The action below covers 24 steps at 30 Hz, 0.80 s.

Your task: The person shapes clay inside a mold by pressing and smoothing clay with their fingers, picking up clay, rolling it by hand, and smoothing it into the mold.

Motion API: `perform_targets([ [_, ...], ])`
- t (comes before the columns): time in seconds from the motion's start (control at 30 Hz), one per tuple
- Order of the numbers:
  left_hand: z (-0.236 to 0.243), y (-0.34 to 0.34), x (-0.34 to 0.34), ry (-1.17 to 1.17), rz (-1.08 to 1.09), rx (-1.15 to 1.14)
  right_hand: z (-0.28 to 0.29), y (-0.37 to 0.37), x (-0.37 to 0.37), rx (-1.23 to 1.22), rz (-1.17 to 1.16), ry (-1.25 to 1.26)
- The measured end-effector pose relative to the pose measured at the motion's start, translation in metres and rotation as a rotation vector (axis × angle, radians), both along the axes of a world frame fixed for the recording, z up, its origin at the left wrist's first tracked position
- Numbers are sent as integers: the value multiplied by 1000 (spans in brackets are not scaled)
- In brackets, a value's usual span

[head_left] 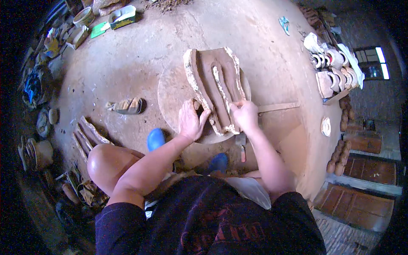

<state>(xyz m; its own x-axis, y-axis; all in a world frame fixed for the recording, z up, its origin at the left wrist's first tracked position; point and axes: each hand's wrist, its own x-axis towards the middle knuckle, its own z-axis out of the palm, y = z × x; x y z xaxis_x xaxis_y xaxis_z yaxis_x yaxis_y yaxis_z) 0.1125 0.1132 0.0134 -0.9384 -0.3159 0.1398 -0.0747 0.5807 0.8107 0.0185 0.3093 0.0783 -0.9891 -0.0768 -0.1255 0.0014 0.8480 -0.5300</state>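
Observation:
A trough-shaped plaster mould [190, 70] lined with brown clay lies on a round board [170, 87] on the floor in front of me. A pale ridge divides its near part into two channels. My left hand [192, 121] is bent against the mould's left wall, its thumb touching the rim. A small brown lump shows by its fingers. My right hand [246, 114] is closed in a pinch at the near right part of the mould. Its fingertips cover whatever they hold. Just below lies a flat-bladed tool [243, 153] with a reddish handle.
A wooden strip [278, 107] lies right of the board. Left are a cloth-wrapped bundle [125, 106] and another clay-lined mould [91, 134] by my knee. Boxes [122, 17] stand far left. Curved pale pieces [335, 80] are stacked at right. A blue shoe [156, 139] is near my left forearm.

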Motion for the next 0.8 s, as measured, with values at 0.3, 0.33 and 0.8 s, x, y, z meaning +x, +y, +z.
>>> perform_targets([
  [0.3,3,-4,0,42,-61,-12,-3,16,-7,-149,-203,-279],
  [0.33,3,-5,0,21,-60,5,-6,17,-1,-131,-124,-185],
  [0.8,-7,-31,-4,30,-137,21,-14,13,87,-67,36,205],
])
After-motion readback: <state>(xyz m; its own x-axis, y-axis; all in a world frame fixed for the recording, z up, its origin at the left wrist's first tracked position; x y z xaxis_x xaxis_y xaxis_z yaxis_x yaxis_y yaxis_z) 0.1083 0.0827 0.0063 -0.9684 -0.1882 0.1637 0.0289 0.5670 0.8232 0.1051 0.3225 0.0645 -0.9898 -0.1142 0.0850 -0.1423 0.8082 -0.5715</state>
